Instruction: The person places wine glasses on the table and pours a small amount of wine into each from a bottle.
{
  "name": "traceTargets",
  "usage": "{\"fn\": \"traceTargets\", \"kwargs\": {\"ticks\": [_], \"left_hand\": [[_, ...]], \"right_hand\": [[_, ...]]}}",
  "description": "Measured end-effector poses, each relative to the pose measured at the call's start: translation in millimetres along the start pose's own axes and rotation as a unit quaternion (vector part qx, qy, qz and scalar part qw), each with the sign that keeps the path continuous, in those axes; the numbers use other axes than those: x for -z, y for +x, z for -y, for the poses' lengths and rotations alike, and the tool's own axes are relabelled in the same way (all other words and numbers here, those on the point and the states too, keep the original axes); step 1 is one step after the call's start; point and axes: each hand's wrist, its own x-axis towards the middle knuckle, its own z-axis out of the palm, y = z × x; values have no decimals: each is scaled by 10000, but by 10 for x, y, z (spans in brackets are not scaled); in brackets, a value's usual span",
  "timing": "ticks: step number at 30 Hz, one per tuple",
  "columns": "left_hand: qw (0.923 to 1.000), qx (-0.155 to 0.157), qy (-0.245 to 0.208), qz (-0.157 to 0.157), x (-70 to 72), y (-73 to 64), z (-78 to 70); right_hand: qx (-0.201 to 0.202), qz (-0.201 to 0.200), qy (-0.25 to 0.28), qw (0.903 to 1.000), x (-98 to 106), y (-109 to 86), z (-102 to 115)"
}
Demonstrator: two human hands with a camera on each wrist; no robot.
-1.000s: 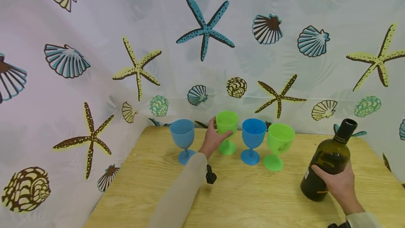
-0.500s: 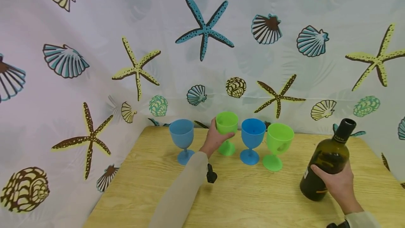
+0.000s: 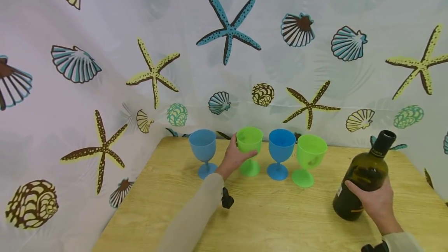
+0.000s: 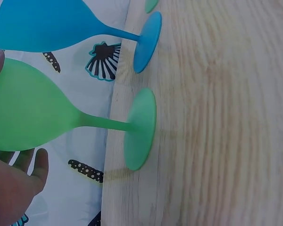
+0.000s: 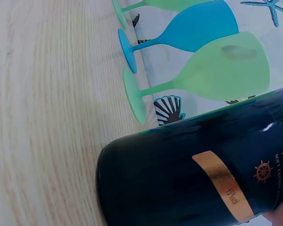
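Observation:
Four-sided hold aside, my left hand [image 3: 235, 158] grips a light green plastic goblet [image 3: 249, 143] by its bowl, thumb on the near side and fingers on the far side. In the left wrist view the same goblet's foot [image 4: 140, 129] shows at the tabletop; whether it touches is hard to tell. At the right, my right hand [image 3: 378, 201] holds a dark wine bottle [image 3: 364, 174] round its body. Its neck is uncapped, and the right wrist view shows an orange label stripe [image 5: 224, 183]. Only a bit of the hand [image 5: 282, 214] appears there.
A pale blue goblet [image 3: 203, 147] stands left of the held one. To its right are a blue goblet [image 3: 281, 145] and another green goblet [image 3: 310, 151]. Behind the wooden table [image 3: 266, 221] hangs a seashell-print curtain [image 3: 182, 18].
My left hand has drawn the green goblet slightly toward me and a little left. The right hand and the bottle have stayed in place. The head view has shifted slightly.

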Motion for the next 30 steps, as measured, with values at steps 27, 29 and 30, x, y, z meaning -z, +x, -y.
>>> {"fn": "traceTargets", "kwargs": {"ticks": [27,29,30], "left_hand": [[9954,-145,-140,939,5,-662,-140],[9950,-159,-176,975,11,-693,-147],[9947,-168,-185,994,12,-707,-148]], "right_hand": [[2078,280,-938,9733,-22,-174,202],[2318,301,-999,9672,-26,-170,209],[2451,308,-1028,9636,-29,-168,212]]}}
